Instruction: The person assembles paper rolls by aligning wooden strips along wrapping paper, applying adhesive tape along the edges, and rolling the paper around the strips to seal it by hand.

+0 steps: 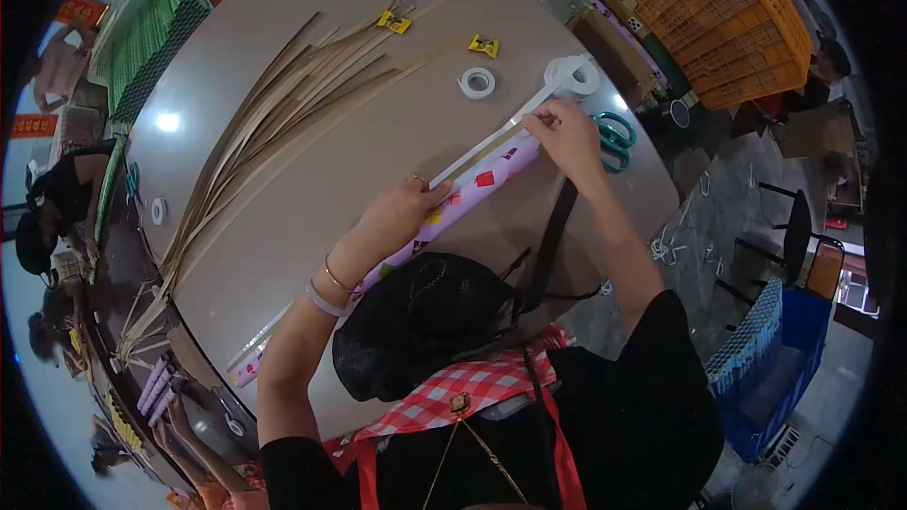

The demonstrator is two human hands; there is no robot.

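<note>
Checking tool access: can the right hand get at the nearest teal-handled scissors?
Probably yes: the scissors lie on the table just beside the right hand, mostly uncovered, nothing apparent between.

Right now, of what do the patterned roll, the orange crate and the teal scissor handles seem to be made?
Patterned roll: coated paper or plastic film, perhaps; its printed surface looks smooth.
Orange crate: probably moulded plastic, fairly matte; regular lattice.
Teal scissor handles: likely smooth plastic; uniform colour, rounded loops.

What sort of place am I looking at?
Likely a small hand-assembly workshop: loose thin strips and tape rolls share the table, an orange crate stands nearby, and others work alongside.
</note>
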